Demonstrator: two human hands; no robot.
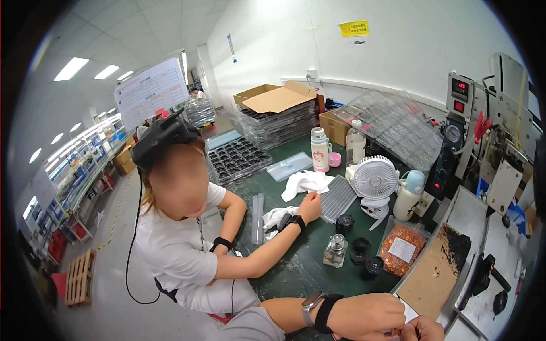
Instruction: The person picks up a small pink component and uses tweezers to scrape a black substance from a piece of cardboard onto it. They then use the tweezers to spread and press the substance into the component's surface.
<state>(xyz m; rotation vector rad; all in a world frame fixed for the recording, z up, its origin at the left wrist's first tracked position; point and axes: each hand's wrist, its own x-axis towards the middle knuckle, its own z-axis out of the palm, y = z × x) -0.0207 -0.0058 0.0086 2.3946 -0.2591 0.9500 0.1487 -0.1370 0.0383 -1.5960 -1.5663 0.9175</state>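
My left hand (367,315), with a watch and a black strap on its wrist, is at the lower edge near the cardboard sheet (426,284). Its fingers are curled closed, and whatever they hold is hidden. Touching its fingertips is my right hand (424,329), pinched shut and partly cut off by the edge; what it pinches is too small to make out. A bit of something white (409,311) shows just behind the hands. Closest on the bench are a bag of copper-coloured small parts (401,247), black round parts (359,250) and a small glass bottle (335,250).
A co-worker (182,227) in a white shirt sits at left, one hand by a white cloth (306,183). A small fan (375,179), flasks (319,149) and a tray of black parts (239,159) occupy the green bench (284,264). A press machine (460,125) stands right.
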